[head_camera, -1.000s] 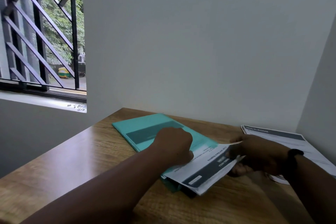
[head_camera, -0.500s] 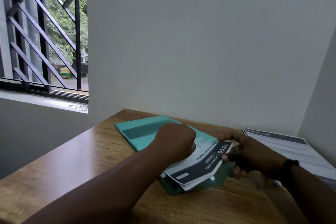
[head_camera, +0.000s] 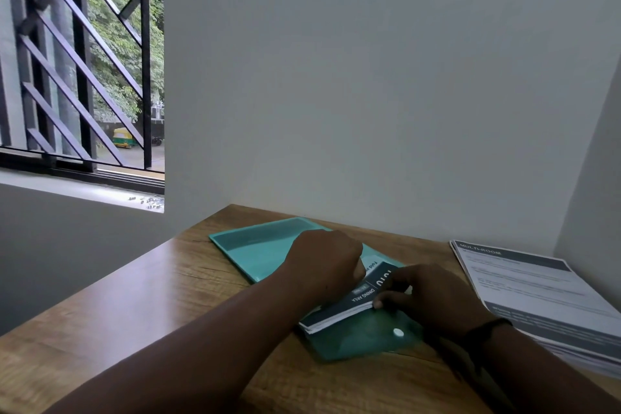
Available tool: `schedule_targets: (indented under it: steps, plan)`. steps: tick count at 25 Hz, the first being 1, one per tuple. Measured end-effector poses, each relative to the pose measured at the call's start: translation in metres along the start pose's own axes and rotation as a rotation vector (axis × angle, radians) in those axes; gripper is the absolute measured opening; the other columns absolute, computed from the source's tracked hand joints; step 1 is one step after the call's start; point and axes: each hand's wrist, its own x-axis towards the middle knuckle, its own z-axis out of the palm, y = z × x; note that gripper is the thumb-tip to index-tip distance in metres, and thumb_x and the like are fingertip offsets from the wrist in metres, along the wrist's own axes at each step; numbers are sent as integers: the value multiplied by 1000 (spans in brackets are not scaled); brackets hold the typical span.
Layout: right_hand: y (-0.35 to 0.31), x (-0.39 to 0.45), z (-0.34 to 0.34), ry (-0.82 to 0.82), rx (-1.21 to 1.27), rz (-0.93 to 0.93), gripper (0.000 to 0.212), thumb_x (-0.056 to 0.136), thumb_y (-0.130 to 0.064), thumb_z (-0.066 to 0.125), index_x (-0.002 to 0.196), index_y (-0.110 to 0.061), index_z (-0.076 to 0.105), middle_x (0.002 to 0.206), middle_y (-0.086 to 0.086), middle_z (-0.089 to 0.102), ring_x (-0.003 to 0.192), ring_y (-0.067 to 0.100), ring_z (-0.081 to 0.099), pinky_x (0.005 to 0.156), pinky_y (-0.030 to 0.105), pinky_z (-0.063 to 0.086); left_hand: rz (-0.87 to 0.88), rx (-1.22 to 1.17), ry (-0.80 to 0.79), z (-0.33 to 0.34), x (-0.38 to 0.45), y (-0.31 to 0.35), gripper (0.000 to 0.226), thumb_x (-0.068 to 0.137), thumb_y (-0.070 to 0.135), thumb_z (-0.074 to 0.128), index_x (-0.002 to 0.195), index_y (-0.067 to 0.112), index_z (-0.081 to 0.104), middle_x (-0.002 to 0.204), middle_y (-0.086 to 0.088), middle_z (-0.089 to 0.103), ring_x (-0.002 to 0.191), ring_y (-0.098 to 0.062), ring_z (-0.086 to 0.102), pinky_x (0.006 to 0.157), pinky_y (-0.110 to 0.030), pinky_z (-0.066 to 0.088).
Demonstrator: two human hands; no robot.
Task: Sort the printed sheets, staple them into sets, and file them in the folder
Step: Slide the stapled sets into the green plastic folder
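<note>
Bare forearms, a black band (head_camera: 484,329) on the right wrist

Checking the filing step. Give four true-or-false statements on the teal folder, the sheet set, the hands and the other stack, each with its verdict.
1. The sheet set lies partly inside the teal folder. True.
2. The right hand rests on the stack of printed sheets by the right wall. False: it is at the sheet set's edge.
3. The folder's white snap button is visible. True.
4. The left hand is lifted off the folder. False: it rests on it.
</note>
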Motion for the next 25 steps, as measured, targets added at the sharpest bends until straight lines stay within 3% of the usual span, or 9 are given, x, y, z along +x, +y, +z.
schedule_targets:
  steps: [4,7,9,11,13,16,20,23,25]
  plan:
    - [-5,0,5,124,-166,43,38,75,-68,59,88,-35,70,86,-13,68,79,5,60,64,25,44,15,10,-30,7,-1,1,24,92,27,42,71,15,45,58,3,32,49,-13,27,47,-28,15]
    - [-8,2,-3,131,-161,41,38,78,-67,58,77,-31,67,78,-11,63,76,7,58,61,25,41,-14,-17,-100,14,-2,4,25,92,29,43,73,15,52,62,3,43,53,-14,38,49,-26,25]
    - [4,3,-21,185,-139,107,33,81,-63,58,74,-32,65,75,-10,60,76,10,56,61,25,40,-27,-114,-208,15,-2,6,27,92,34,46,84,15,64,76,2,61,68,-16,55,60,-27,42]
    - [31,0,-41,199,-181,258,30,82,-59,60,84,-30,65,91,-6,66,87,14,60,70,27,45,-18,-197,-323,16,-3,8,34,93,47,48,102,20,68,97,3,67,88,-16,61,76,-32,52]
    - [58,-6,-53,7,-289,451,39,79,-58,65,97,-23,62,109,2,66,102,19,60,81,29,47,-15,-236,-390,18,-6,9,52,88,67,43,111,25,64,106,4,65,94,-15,59,83,-35,51]
    - [76,-13,-56,-219,-207,628,39,71,-54,73,77,-20,56,98,2,65,92,19,60,80,27,48,-26,-230,-469,23,-7,13,81,72,89,34,122,29,56,114,4,57,99,-15,54,86,-37,48]
    - [78,-11,-55,-148,-231,603,25,78,-37,65,91,-17,57,98,2,64,89,20,60,74,26,47,-26,-201,-550,26,-9,16,95,64,94,36,137,35,42,131,5,46,116,-18,44,96,-40,43]
    - [75,-11,-59,-43,-226,582,8,83,-22,52,86,-15,53,110,8,65,94,23,60,75,26,44,-23,-213,-568,23,-9,17,101,58,97,33,138,36,41,133,5,45,117,-17,43,97,-39,41]
    - [74,-12,-65,7,-240,577,15,85,-17,49,94,-12,58,114,10,64,99,26,60,77,27,44,-29,-225,-570,21,-8,18,109,50,99,25,138,37,40,133,6,45,117,-16,42,97,-38,40]
